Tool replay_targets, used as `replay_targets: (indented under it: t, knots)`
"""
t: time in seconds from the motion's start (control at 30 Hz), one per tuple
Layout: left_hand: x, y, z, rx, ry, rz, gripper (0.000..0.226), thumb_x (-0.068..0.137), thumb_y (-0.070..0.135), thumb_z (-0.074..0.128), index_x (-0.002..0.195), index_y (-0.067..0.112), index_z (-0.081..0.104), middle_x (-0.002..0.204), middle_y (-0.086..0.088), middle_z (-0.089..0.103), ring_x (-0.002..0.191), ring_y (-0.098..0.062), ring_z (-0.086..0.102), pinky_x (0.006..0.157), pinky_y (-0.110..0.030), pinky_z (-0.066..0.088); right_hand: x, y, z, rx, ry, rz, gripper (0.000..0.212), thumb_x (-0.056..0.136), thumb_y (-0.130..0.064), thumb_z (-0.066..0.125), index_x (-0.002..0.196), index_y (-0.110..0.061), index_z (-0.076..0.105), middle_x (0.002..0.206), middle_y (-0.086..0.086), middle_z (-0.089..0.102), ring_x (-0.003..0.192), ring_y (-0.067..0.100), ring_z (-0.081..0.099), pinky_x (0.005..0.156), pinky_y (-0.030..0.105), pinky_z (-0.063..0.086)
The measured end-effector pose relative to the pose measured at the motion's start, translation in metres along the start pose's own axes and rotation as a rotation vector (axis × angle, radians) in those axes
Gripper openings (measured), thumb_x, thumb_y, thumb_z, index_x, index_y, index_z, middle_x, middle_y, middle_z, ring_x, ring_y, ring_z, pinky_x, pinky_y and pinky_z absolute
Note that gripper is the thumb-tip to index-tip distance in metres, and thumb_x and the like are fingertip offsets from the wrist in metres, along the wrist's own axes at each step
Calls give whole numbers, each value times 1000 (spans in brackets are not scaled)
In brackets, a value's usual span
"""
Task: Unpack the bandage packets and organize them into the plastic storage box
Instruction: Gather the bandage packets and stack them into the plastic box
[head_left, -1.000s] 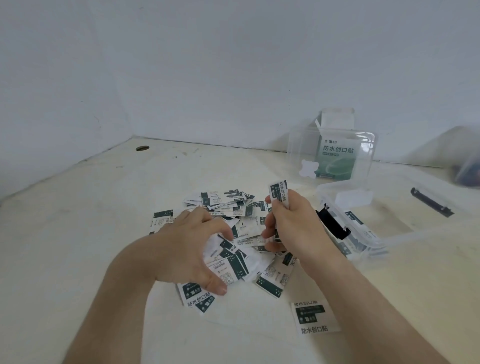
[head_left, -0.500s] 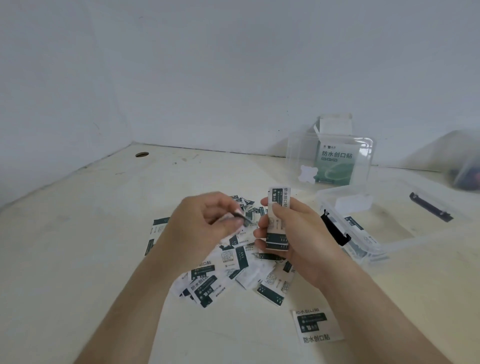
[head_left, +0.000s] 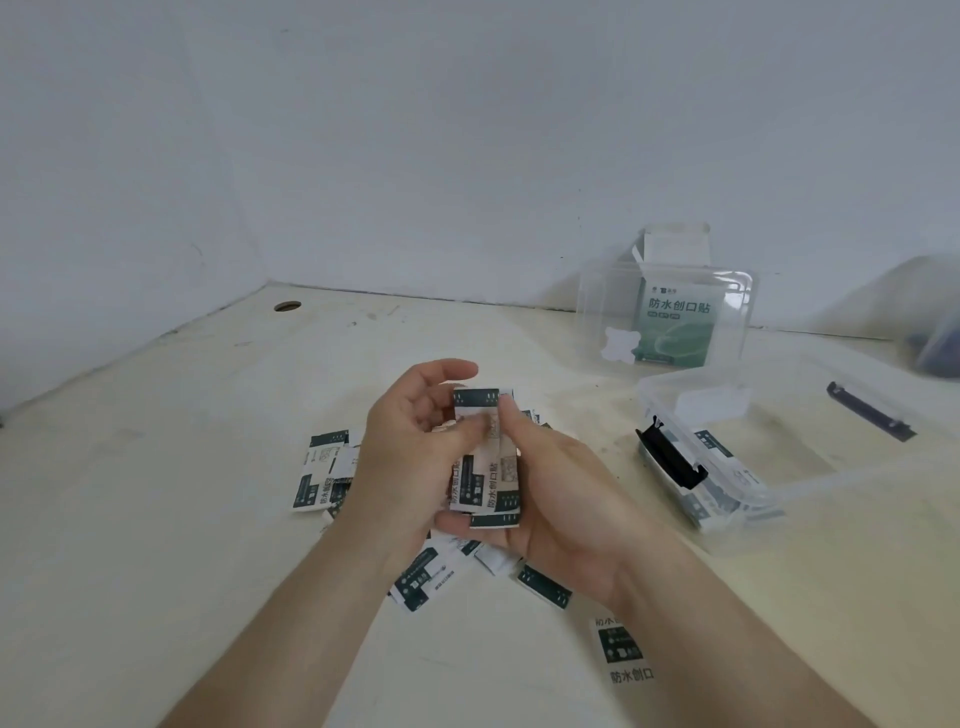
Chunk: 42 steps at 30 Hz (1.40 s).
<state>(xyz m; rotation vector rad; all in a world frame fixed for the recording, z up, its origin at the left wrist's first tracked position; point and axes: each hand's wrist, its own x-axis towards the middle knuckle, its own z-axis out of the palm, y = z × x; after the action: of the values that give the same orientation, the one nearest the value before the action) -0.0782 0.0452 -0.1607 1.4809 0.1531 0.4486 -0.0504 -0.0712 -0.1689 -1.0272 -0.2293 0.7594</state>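
right grip (head_left: 561, 499) curled round a stack of bandage packets (head_left: 493, 480), left grip (head_left: 410, 457) pinching the same stack near its top, loose packets (head_left: 319, 473) spread on the desk (head_left: 156, 467) under both grips, open plastic storage box (head_left: 841, 475) right of the right grip, stored packets (head_left: 719, 452) inside

Plain room: scuffed table (head_left: 156, 493), blank walls (head_left: 467, 130)
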Motion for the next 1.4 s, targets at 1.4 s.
replay_targets:
  t: [1.4]
  knots:
    - [-3,1,11,-72,-40,-142,28,103,13,41,109,21,68,99,-2,75,84,-20,70,62,-33,55,-1,-1,6,-165,193,-125,25,101,-16,43,111,-13,66,79,6,70,67,19,62,45,25,47]
